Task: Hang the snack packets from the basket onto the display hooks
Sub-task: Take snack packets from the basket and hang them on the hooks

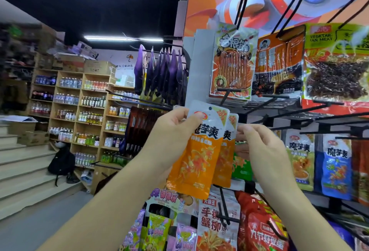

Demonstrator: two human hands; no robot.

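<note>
My left hand (171,130) grips an orange and white snack packet (199,156) by its upper left edge, its hang hole showing at the top. A second matching orange packet (226,156) sits just behind it. My right hand (265,146) is raised beside that second packet, fingertips pinching at its right edge. Both packets are held in front of the black display rack, just below an empty black hook (227,92). The basket is out of view.
More packets hang on the rack: an orange one (232,65) above, dark vegetarian-meat bags (335,61) to the right, blue and yellow packets (336,162) lower right, red bags (261,228) below. Drink shelves (79,110) and stairs (24,166) lie to the left.
</note>
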